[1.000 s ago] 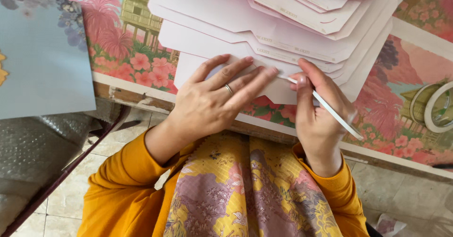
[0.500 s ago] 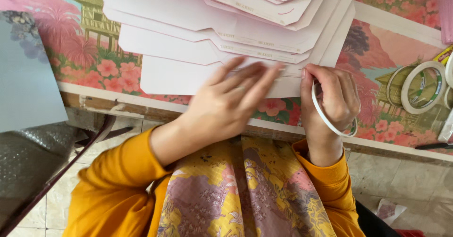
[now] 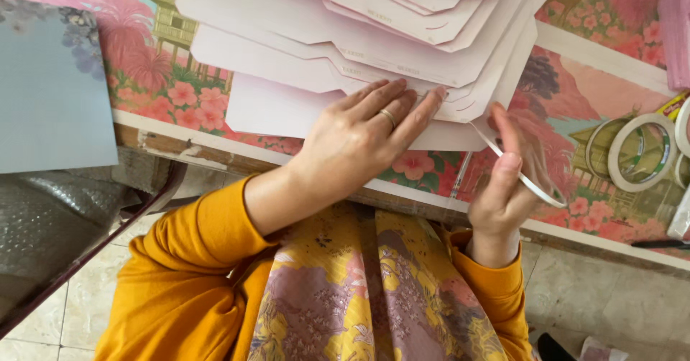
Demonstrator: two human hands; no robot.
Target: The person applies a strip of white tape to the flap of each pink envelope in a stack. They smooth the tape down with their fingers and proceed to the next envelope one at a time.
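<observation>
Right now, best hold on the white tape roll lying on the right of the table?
Probably pinch the white tape roll across its ring wall from above: one finger in the open centre, thumb outside. It lies flat on the flowered table cover, so its edge is not exposed, and another roll crowds its left.

Light: soft, even daylight, bright across the white card stack (image 3: pixel 374 38).
Shadows: faint, short ones under the left hand (image 3: pixel 359 135).
Glare: none harsh.
Focus: centre sharp; slight softness at the frame's lower corners.

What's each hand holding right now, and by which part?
Right hand pinches a thin white strip near its middle. Left hand holds nothing, pressing flat on the white card sheets.
</observation>
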